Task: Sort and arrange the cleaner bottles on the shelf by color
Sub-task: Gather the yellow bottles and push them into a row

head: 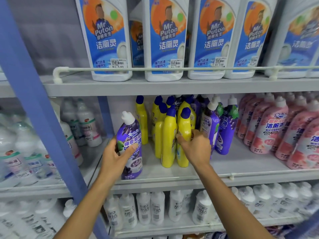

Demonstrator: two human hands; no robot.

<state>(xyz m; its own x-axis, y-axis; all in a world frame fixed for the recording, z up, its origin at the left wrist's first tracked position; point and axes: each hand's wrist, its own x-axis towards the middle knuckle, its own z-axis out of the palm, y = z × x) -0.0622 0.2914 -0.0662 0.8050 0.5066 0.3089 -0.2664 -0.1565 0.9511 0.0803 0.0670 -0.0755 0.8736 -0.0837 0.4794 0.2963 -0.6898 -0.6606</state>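
Observation:
On the middle shelf, my left hand grips a purple cleaner bottle with a white cap at the shelf's left end, tilted slightly. My right hand grips the front right yellow bottle with a blue cap. Several more yellow bottles stand bunched beside and behind it. More purple bottles stand just right of my right hand, some hidden behind the yellow ones. Pink bottles fill the shelf's right end.
Large white bottles with blue labels stand on the upper shelf behind a rail. White bottles fill the lower shelf. A blue upright post divides off a neighbouring shelf of clear and white bottles.

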